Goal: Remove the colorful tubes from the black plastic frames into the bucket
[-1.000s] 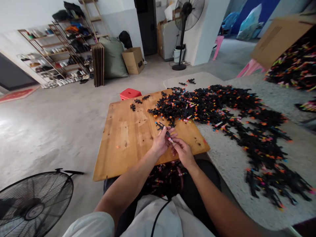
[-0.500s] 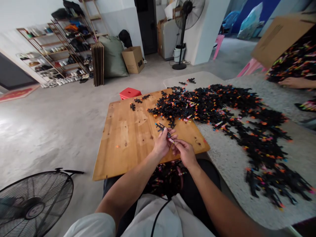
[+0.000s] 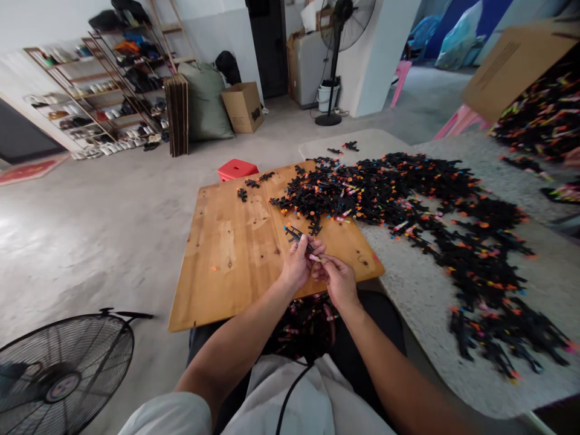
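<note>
Left hand (image 3: pixel 296 266) — toy gun (image 3: pixel 295 233) inside

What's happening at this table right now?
The left hand holds a small black toy gun over the wooden board, while the right hand pinches its pink-and-white end. A large heap of similar pieces spreads from the board onto the grey table.

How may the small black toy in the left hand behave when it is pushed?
The small black toy is probably stiff, since its free end sticks out from the left hand without sagging. It is slender and looks like plastic, so likely light. Its jagged outline suggests it would slide or catch rather than roll.
</note>
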The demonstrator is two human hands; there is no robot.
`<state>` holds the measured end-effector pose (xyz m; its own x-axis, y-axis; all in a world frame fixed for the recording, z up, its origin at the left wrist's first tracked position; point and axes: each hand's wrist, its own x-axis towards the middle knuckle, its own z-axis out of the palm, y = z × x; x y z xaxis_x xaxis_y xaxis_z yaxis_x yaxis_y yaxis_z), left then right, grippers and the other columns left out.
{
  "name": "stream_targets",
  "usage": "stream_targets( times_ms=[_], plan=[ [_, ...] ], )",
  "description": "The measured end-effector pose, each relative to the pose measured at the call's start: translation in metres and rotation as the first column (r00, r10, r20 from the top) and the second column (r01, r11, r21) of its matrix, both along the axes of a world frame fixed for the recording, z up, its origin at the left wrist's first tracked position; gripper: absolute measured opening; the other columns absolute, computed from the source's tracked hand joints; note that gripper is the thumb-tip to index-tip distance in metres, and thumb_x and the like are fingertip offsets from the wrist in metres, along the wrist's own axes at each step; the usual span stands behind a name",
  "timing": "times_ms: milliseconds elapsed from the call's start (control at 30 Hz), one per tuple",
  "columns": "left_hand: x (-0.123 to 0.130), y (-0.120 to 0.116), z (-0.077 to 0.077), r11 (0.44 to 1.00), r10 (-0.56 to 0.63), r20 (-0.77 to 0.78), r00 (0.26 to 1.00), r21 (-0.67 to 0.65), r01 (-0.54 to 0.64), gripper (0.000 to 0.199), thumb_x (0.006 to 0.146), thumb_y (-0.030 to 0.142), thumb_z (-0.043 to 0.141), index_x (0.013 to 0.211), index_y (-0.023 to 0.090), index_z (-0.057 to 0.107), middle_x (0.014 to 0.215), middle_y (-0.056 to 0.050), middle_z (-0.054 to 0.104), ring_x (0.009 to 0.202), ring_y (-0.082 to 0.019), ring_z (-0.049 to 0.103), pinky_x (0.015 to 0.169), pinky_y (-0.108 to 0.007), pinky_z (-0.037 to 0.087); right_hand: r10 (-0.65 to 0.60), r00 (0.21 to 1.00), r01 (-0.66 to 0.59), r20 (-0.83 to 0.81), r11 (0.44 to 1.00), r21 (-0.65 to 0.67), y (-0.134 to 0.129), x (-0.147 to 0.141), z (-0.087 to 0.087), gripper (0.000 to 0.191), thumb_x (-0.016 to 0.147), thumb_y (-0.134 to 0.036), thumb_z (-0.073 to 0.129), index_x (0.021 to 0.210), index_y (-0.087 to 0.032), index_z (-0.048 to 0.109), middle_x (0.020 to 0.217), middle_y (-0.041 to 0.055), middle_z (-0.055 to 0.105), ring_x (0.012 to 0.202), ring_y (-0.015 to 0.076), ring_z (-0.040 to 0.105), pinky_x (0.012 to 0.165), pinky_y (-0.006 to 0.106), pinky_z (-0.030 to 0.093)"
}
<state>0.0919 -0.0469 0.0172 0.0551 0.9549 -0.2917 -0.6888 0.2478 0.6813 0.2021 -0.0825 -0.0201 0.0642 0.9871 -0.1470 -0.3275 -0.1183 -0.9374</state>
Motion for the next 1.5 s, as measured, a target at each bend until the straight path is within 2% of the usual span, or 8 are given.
stream_targets(
  times_ms=[333, 500, 633, 700, 800, 1100, 1300, 1500],
  plan=[
    [0.010, -0.011, 0.013, 0.991, 0.119, -0.226, 0.967, -0.037, -0.130, 0.043, 0.088, 0.057, 0.071, 0.086, 0.015, 0.061, 0.069, -0.003, 0.069, 0.045, -0.009, 0.054, 0.041, -0.018, 0.039, -0.158, 0.967, 0.151, -0.202, 0.987, -0.051, -0.008, -0.018, 0.014, 0.032, 0.081, -0.044, 0.077, 0.097, -0.017, 0.075, 0.072, 0.0035, 0.075, 0.055, 0.0165, 0.067, 0.056, 0.030, 0.058],
    [-0.035, -0.030, 0.023, 0.995, -0.050, -0.368, 0.928, 0.063, 0.078, 0.042, 0.085, 0.056, 0.074, 0.084, 0.014, 0.070, 0.077, -0.009, 0.074, 0.068, -0.017, 0.068, 0.068, -0.028, 0.055, 0.275, 0.953, -0.269, 0.129, 0.961, -0.067, -0.003, 0.029, 0.015, 0.032, 0.086, -0.051, 0.072, 0.089, -0.019, 0.076, 0.072, 0.0046, 0.074, 0.059, 0.0203, 0.069, 0.056, 0.031, 0.056],
    [-0.084, -0.057, 0.036, 0.673, -0.525, -0.770, 0.363, -0.115, 0.730, 0.039, 0.092, 0.055, 0.066, 0.085, 0.019, 0.076, 0.079, -0.007, 0.076, 0.071, -0.021, 0.069, 0.066, -0.028, 0.050, 0.059, 0.758, -0.076, 0.650, 0.997, -0.002, 0.041, 0.068, 0.005, 0.032, 0.096, -0.043, 0.055, 0.091, -0.020, 0.076, 0.082, 0.0079, 0.076, 0.065, 0.0216, 0.069, 0.067, 0.034, 0.056],
    [-0.096, -0.070, 0.039, 0.460, -0.501, -0.865, -0.025, -0.291, 0.839, 0.027, 0.090, 0.048, 0.068, 0.093, 0.023, 0.078, 0.081, -0.005, 0.077, 0.072, -0.023, 0.070, 0.064, -0.028, 0.047, -0.095, 0.573, 0.001, 0.814, 0.993, 0.115, 0.073, 0.077, 0.002, 0.029, 0.097, -0.032, 0.051, 0.105, -0.020, 0.076, 0.100, 0.0110, 0.077, 0.086, 0.0242, 0.072, 0.083, 0.036, 0.055],
    [-0.093, -0.074, 0.039, 0.409, -0.316, -0.906, -0.283, -0.399, 0.820, 0.022, 0.087, 0.040, 0.069, 0.103, 0.026, 0.076, 0.089, -0.005, 0.079, 0.080, -0.026, 0.072, 0.068, -0.029, 0.046, -0.131, 0.280, -0.077, 0.951, 0.984, 0.158, 0.118, 0.077, 0.002, 0.034, 0.097, -0.022, 0.049, 0.123, -0.019, 0.073, 0.126, 0.0153, 0.068, 0.112, 0.0271, 0.066, 0.097, 0.036, 0.050],
    [-0.016, 0.057, 0.013, 0.948, 0.072, -0.996, 0.046, 0.083, 0.308, 0.022, 0.088, 0.036, 0.073, 0.102, 0.020, 0.069, 0.103, -0.014, 0.070, 0.100, -0.032, 0.070, 0.088, -0.037, 0.050, 0.024, 0.016, -0.134, 1.000, 0.991, -0.021, 0.155, 0.062, 0.009, 0.031, 0.100, -0.020, 0.053, 0.128, -0.012, 0.065, 0.127, 0.0211, 0.065, 0.108, 0.0273, 0.068, 0.091, 0.033, 0.049],
    [0.001, 0.102, -0.016, 0.939, 0.090, -0.987, 0.136, 0.130, 0.319, 0.039, 0.078, 0.032, 0.082, 0.110, 0.020, 0.062, 0.133, -0.019, 0.058, 0.135, -0.037, 0.050, 0.108, -0.045, 0.043, 0.005, 0.134, -0.182, 0.991, 0.983, 0.019, 0.113, 0.065, -0.005, 0.024, 0.102, -0.028, 0.051, 0.119, -0.015, 0.064, 0.110, 0.0170, 0.074, 0.103, 0.0269, 0.070, 0.087, 0.034, 0.050],
    [-0.026, 0.079, -0.012, 0.849, 0.007, -0.959, 0.283, 0.156, 0.505, 0.027, 0.065, 0.023, 0.085, 0.086, 0.022, 0.068, 0.098, -0.009, 0.068, 0.100, -0.028, 0.066, 0.097, -0.038, 0.051, -0.032, 0.641, -0.069, 0.767, 0.993, 0.099, 0.076, 0.067, -0.010, 0.018, 0.094, -0.040, 0.063, 0.100, -0.023, 0.065, 0.092, 0.0076, 0.077, 0.079, 0.0225, 0.071, 0.069, 0.031, 0.052]
  ],
)
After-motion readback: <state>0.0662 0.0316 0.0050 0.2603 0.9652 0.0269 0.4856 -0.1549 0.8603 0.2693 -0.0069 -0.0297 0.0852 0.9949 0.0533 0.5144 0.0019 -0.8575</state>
